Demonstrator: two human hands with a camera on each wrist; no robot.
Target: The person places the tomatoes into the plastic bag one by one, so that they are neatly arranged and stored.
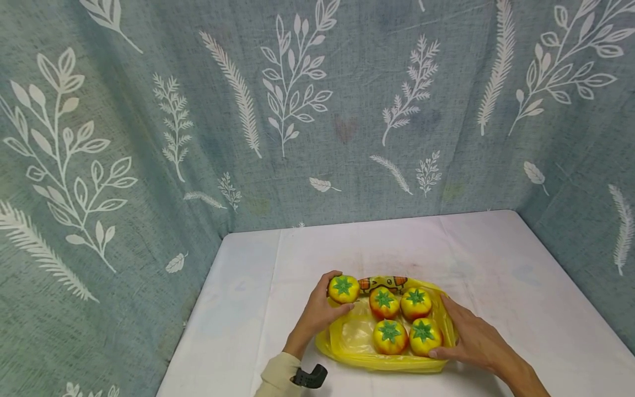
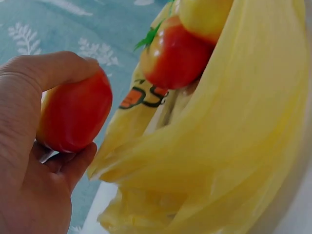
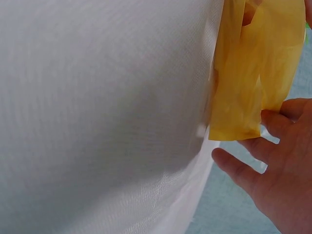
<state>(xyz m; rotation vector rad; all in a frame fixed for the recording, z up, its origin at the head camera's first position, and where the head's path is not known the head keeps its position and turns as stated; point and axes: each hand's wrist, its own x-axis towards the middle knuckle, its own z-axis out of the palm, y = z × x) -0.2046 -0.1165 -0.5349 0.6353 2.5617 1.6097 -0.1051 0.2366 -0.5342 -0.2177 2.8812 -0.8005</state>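
Note:
My left hand (image 1: 318, 313) grips a yellow-and-red tomato (image 1: 344, 289) with a green star-shaped top, between thumb and fingers. It is held over the left rear edge of a yellow plastic bag (image 1: 382, 362). The left wrist view shows the red side of this tomato (image 2: 78, 114), apart from the bag. Several similar tomatoes (image 1: 389, 337) sit inside the bag's right half, green tops up. My right hand (image 1: 476, 337) holds the bag's right side, thumb over the front rim by a tomato. In the right wrist view its fingers (image 3: 236, 168) lie along the bag's outer wall.
The bag lies on a white-covered table (image 1: 248, 309). A printed cartoon face (image 1: 384, 283) shows on its rear side. Blue-green curtains (image 1: 317, 138) with white leaf patterns stand behind the table and at its sides. A black band (image 1: 310, 376) circles the left wrist.

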